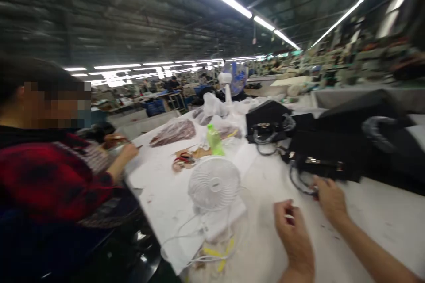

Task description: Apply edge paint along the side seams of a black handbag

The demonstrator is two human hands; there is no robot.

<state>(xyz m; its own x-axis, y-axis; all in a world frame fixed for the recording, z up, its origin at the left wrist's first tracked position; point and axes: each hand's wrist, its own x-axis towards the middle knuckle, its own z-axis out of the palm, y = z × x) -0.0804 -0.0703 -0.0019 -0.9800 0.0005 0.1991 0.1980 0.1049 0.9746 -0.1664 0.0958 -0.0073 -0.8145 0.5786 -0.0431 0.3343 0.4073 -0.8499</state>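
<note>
My left hand (292,230) rests over the white table (381,216) with its fingers curled around a small pale object I cannot make out. My right hand (328,199) reaches forward and its fingers close on the wrapped strap (299,183) of a black handbag (322,154) lying just beyond it. The picture is blurred by motion, so fine detail is lost.
A small white desk fan (214,183) with its cord stands left of my hands. Behind it are a green bottle (214,139), scissors (184,158) and bagged goods (174,131). More black handbags (267,119) lie at the right. A person in a red plaid top (49,177) works at the left.
</note>
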